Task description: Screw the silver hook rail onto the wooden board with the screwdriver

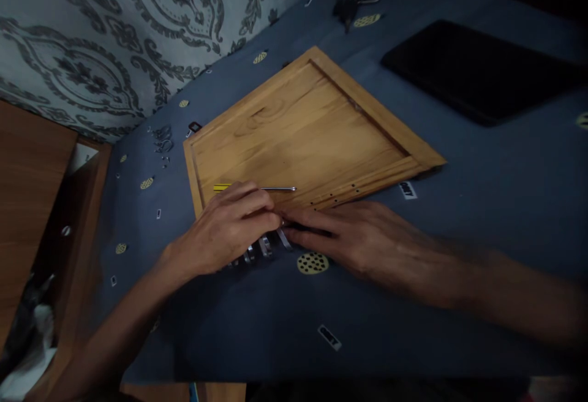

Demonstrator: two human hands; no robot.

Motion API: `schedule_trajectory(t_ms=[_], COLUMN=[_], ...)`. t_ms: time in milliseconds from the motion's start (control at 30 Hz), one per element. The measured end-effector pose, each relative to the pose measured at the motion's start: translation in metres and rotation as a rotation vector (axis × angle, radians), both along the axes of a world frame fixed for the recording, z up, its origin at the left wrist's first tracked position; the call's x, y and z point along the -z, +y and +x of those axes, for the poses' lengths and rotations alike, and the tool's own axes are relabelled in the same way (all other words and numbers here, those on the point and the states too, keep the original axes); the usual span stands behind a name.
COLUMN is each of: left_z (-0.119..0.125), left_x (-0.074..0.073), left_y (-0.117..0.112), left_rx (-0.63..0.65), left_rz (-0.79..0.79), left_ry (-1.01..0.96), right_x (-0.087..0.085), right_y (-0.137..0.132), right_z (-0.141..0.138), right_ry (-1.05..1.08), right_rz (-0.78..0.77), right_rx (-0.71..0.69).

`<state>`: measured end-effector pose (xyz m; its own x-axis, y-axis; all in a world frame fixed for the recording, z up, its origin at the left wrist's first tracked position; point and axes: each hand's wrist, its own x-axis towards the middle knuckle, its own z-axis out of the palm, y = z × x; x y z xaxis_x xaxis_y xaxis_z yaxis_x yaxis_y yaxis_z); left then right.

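A framed wooden board (275, 138) lies on the blue cloth, with several small dark holes along its near edge. Bright metal hooks (265, 246) stick out from that edge in a row. My left hand (234, 224) is closed at this edge, thumb and fingers pinched together; what they grip is hidden. From the other side my right hand (362, 236) brings its fingertips around one metal hook (284, 240). The two hands' fingertips nearly meet there. A screwdriver with a yellow handle (222, 187) rests on the board, its middle hidden behind my left hand.
Small metal pieces (162, 141) lie left of the board on the patterned cloth (257, 328). A dark flat object (482, 71) is at the right, and a bunch of keys (351, 7) lies at the back. Patterned wallpaper (114, 40) borders the back left.
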<state>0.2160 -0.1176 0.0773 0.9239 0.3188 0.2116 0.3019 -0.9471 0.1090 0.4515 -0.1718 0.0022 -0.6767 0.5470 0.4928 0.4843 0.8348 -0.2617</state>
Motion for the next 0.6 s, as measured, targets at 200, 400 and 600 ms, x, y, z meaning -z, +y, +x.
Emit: schedule_trajectory(t_ms=[200,400,600], left_z=[-0.0018,-0.002,-0.0009], left_x=[0.0015,0.002,0.0021], left_y=[-0.0012,-0.0028,-0.0062], left_rx=[-0.019,-0.05,-0.123], left_rz=[-0.032,-0.123,-0.232], left_ry=[-0.023,-0.037,-0.032], right_x=[0.0057,0.0007,0.0036], right_y=[0.0012,0.0013,0.0008], right_z=[-0.0018,-0.0011,0.0002], right_ry=[0.082,0.059,0.057], right_rz=[0.037,0.03,-0.02], right_rx=[-0.009,-0.021,-0.015])
